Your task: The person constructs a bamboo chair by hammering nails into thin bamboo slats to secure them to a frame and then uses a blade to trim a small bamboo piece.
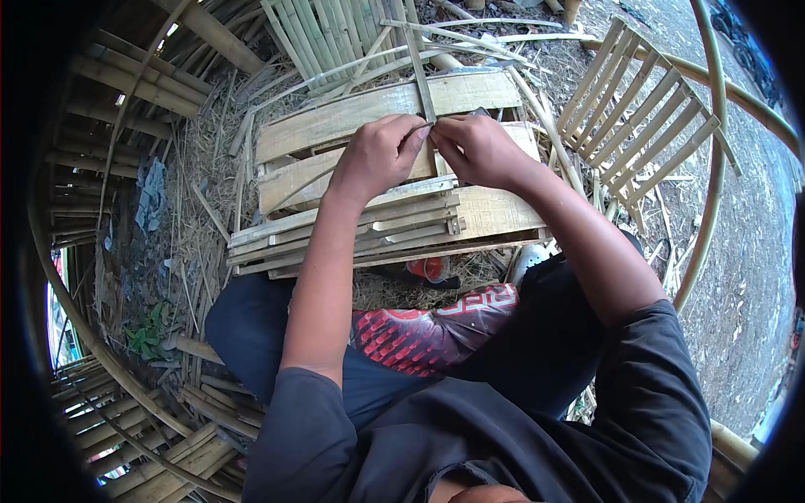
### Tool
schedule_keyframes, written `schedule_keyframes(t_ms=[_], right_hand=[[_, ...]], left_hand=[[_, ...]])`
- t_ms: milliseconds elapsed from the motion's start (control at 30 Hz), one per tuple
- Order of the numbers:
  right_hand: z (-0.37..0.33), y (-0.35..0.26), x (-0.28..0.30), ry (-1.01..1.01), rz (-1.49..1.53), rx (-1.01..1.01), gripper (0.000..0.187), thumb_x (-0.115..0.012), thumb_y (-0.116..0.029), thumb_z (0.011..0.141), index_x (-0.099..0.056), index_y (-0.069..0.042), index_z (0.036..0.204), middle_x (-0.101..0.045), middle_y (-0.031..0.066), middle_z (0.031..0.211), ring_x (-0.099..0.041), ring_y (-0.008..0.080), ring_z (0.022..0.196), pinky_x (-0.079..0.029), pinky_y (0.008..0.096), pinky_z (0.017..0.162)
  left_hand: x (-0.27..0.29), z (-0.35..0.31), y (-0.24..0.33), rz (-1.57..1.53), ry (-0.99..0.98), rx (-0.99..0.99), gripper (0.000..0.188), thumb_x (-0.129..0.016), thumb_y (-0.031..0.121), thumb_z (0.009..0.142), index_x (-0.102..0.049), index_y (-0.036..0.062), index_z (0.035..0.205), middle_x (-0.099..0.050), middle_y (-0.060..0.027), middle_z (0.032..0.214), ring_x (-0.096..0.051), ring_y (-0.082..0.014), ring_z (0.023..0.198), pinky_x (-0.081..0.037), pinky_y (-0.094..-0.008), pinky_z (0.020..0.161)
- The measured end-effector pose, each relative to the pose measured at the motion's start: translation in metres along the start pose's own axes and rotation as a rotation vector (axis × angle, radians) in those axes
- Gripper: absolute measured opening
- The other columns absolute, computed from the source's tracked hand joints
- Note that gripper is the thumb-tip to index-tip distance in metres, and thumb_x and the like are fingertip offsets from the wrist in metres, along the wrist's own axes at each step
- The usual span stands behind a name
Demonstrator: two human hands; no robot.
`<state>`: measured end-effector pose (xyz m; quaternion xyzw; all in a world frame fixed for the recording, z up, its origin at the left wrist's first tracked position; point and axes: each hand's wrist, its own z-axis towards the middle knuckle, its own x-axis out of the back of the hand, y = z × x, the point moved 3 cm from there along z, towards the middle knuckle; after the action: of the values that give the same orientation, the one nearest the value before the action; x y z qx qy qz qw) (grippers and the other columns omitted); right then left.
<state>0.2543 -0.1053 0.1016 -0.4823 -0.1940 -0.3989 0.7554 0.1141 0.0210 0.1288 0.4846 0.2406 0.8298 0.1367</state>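
Note:
Both of my hands meet over the middle of a low wooden slat table (486, 214). My left hand (379, 158) is closed, with thumb and fingers pinched at a narrow bamboo strip (419, 74). Against it, my right hand (480, 149) is closed in a pinch at the same spot. From the fingertips the strip runs away from me past the table's far edge. A small dark edge shows behind my right hand; what it belongs to is hidden. Nearer to me, several split bamboo strips (335, 233) lie stacked across the table, below my left wrist.
To the right a slatted bamboo panel (641, 117) leans beside a curved bamboo pole (715, 168). Another bamboo panel (331, 38) stands beyond the table. Bamboo shavings (205, 138) litter the ground at left. A red cup (429, 268) sits beneath the near table edge.

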Motion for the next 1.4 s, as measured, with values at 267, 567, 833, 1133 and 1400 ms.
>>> schedule_keyframes(t_ms=[267, 567, 833, 1133, 1400], right_hand=[[-0.004, -0.003, -0.015, 0.125, -0.024, -0.074, 0.016, -0.066, -0.01, 0.094, -0.064, 0.001, 0.083, -0.064, 0.0233, 0.071, -0.065, 0.0443, 0.066, -0.05, 0.0506, 0.06], [-0.006, 0.017, 0.001, 0.059, -0.083, -0.215, 0.025, -0.076, -0.021, 0.094, -0.068, 0.002, 0.093, -0.068, 0.019, 0.074, -0.068, 0.0368, 0.068, -0.051, 0.0441, 0.062], [-0.002, 0.017, -0.001, -0.012, -0.086, -0.16, 0.039, -0.072, -0.043, 0.097, -0.073, -0.004, 0.102, -0.073, 0.0158, 0.074, -0.072, 0.036, 0.07, -0.056, 0.0462, 0.067], [-0.005, 0.022, -0.009, -0.097, -0.267, -0.293, 0.037, -0.064, -0.039, 0.103, -0.068, -0.005, 0.091, -0.071, 0.0165, 0.076, -0.072, 0.0393, 0.073, -0.056, 0.0492, 0.067], [-0.009, 0.028, -0.025, -0.153, -0.165, -0.077, 0.019, -0.069, -0.018, 0.097, -0.07, -0.004, 0.11, -0.065, 0.0142, 0.104, -0.069, 0.0378, 0.097, -0.057, 0.0468, 0.082]], left_hand=[[-0.013, 0.003, -0.011, -0.022, -0.114, 0.276, 0.017, -0.063, 0.018, 0.104, -0.074, 0.0055, 0.108, -0.073, -0.0162, 0.085, -0.068, -0.0309, 0.076, -0.054, -0.0385, 0.072], [-0.023, 0.0, -0.015, 0.063, 0.105, 0.028, 0.016, -0.066, 0.013, 0.098, -0.073, 0.008, 0.111, -0.075, -0.0159, 0.09, -0.073, -0.0372, 0.088, -0.056, -0.0445, 0.073], [-0.033, -0.009, -0.033, -0.095, -0.112, 0.16, 0.031, -0.072, 0.008, 0.094, -0.072, 0.008, 0.125, -0.075, -0.0173, 0.117, -0.073, -0.035, 0.104, -0.057, -0.0415, 0.093], [0.071, -0.088, -0.122, 0.248, -0.44, 0.637, 0.1, -0.092, 0.024, 0.078, -0.036, 0.0134, 0.161, -0.043, -0.0183, 0.162, -0.044, -0.0341, 0.148, -0.038, -0.0435, 0.123], [0.078, -0.167, -0.132, 0.497, -0.657, 0.822, 0.129, -0.085, 0.057, 0.077, -0.001, 0.0252, 0.17, 0.004, -0.0147, 0.177, -0.008, -0.0419, 0.162, -0.014, -0.0672, 0.126]])
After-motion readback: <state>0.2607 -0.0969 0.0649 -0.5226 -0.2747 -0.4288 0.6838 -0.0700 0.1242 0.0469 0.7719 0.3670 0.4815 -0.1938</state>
